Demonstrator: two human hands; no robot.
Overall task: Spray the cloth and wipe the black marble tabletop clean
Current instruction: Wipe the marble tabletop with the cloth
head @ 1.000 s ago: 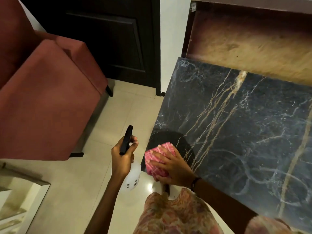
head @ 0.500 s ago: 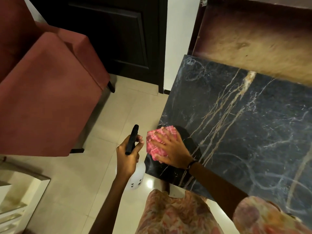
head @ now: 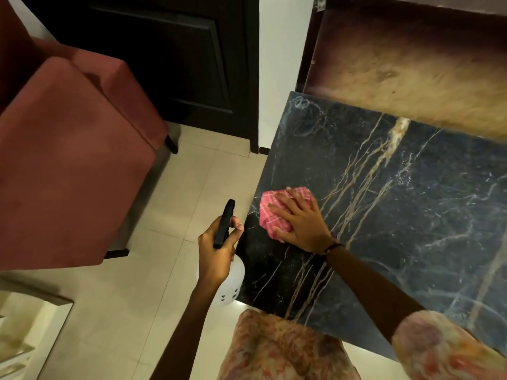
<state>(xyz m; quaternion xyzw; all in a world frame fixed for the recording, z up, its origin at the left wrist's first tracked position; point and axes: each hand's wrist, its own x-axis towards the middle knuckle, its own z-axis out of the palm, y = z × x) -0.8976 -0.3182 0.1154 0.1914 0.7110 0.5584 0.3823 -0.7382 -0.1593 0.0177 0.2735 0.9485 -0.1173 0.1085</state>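
Evidently wiping is underway: the right hand lies flat on the pink cloth near the desk's left edge; the left hand grips the spray bottle; most marble looks unwiped.

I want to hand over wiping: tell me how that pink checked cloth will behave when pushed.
The pink checked cloth looks soft and bunched under the right hand, so probably floppy. On the polished black marble tabletop it should slide easily, perhaps unfolding.

I see polished black marble tabletop, glossy, gold-veined; the cloth is pink checked fabric; bottle smooth white plastic, matt black head; chair plush red upholstery; floor glossy tile.
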